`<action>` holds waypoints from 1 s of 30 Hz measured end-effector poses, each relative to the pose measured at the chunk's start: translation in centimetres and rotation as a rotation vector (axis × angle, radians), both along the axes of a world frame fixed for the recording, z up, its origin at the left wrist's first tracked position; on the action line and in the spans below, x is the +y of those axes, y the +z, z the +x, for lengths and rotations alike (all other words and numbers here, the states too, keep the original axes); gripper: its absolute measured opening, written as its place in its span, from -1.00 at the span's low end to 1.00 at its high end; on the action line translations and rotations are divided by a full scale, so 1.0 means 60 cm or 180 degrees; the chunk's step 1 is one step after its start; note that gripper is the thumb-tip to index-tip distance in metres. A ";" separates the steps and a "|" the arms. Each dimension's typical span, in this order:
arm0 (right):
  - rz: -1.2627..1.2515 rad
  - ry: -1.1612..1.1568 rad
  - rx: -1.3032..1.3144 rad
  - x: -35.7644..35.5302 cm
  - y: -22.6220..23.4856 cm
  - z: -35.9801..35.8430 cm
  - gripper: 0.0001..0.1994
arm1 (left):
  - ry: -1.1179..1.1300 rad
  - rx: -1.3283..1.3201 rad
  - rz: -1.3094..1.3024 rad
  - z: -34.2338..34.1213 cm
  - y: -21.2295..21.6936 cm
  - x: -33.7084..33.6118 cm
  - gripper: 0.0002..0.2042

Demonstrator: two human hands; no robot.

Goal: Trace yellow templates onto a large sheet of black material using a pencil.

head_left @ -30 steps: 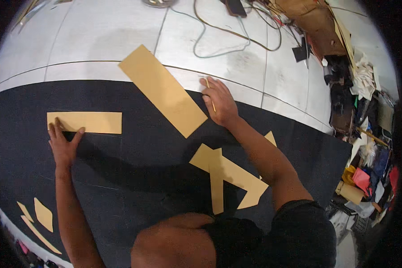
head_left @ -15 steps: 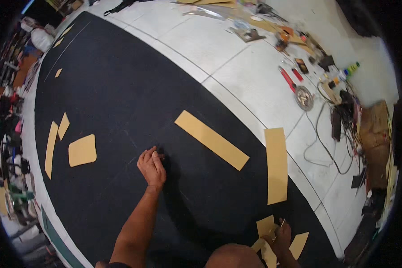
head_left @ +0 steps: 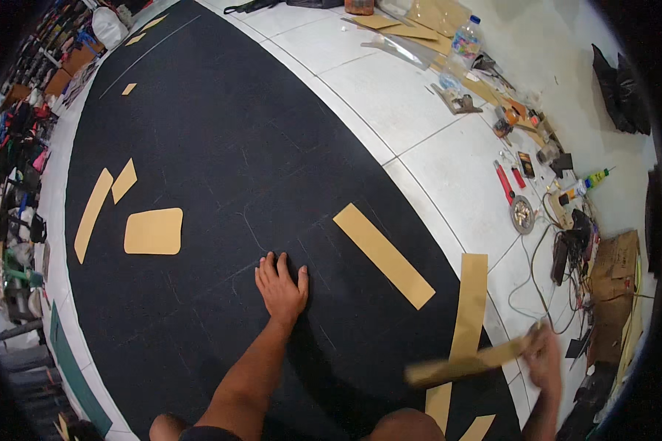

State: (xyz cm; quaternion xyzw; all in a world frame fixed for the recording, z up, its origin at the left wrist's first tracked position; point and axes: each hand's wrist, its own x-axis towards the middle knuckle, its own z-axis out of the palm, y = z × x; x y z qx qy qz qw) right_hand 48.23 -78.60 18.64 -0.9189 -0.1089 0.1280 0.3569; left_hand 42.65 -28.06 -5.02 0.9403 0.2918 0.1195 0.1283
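My left hand (head_left: 282, 290) rests palm down on a large black cloth (head_left: 213, 147), its fingers spread beside faint drawn lines. Out to the right, my right hand (head_left: 543, 360) grips one end of a long tan card strip (head_left: 485, 361). Both are blurred by motion, and the strip passes above another upright card strip (head_left: 468, 305). A slanting card strip (head_left: 384, 256) lies between my hands. Left of my left hand are a rounded card pattern piece (head_left: 153, 231), a narrow curved piece (head_left: 93, 217) and a diamond-shaped piece (head_left: 125, 181).
White floor tiles (head_left: 353, 70) border the cloth. Along the right lie a red-handled tool (head_left: 503, 182), a round metal dish (head_left: 521, 213), tangled cables (head_left: 541, 272) and a cardboard box (head_left: 612, 279). A bottle (head_left: 466, 40) stands farther back. Piled goods (head_left: 15, 191) line the left side.
My left hand has gone from curled fingers to lying flat and spread. My right hand has risen from the card pieces near my knee and swung right with a strip.
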 end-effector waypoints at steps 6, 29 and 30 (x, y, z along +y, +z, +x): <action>0.1928 -0.1457 -0.0983 0.300 -0.044 0.333 -0.75 | 0.0126 0.0078 0.0069 -0.008 -0.002 0.002 -0.42; 0.2785 -0.1778 0.0420 0.836 -0.401 0.427 -0.68 | 0.0122 0.0430 -0.0414 0.008 0.006 0.000 -0.38; 0.2779 -0.1684 0.0414 0.838 -0.401 0.423 -0.68 | 0.0134 0.0443 -0.0433 0.008 0.006 0.001 -0.38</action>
